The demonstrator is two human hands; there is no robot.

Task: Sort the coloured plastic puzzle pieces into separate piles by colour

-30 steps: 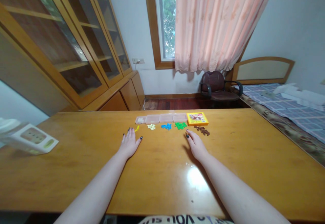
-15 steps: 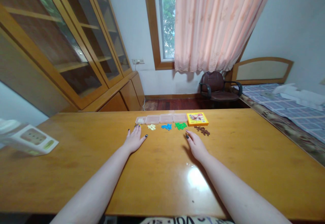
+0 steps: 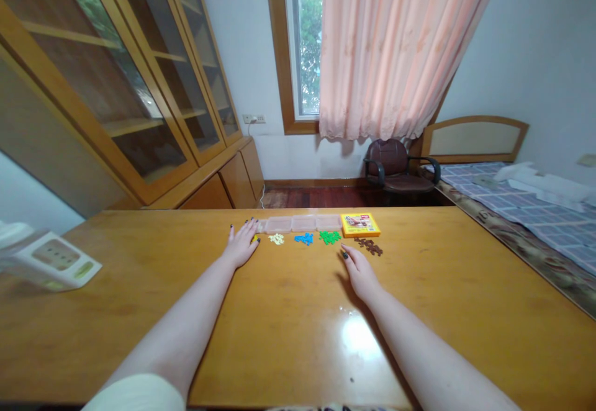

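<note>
My left hand (image 3: 241, 245) lies with fingers spread over the left end of a row of clear plastic trays (image 3: 303, 223), a bit of yellow (image 3: 254, 238) showing beside its fingers. My right hand (image 3: 359, 268) is over the table in front of the green pieces (image 3: 330, 237), its thumb and forefinger near each other; whether it holds anything is too small to tell. Cream pieces (image 3: 276, 239) and blue pieces (image 3: 304, 238) lie in small piles before the trays. Brown pieces (image 3: 369, 246) are spread below a yellow box (image 3: 361, 225).
The wooden table (image 3: 279, 336) fills the foreground. At its left stands a white container (image 3: 60, 261). Beyond it are a glass-doored cabinet (image 3: 186, 190), a brown armchair (image 3: 400, 169) and a bed (image 3: 512, 190) at the right.
My left hand has shifted slightly left and forward, now covering the leftmost tray. The camera view has tilted a little. My right hand has hardly moved.
</note>
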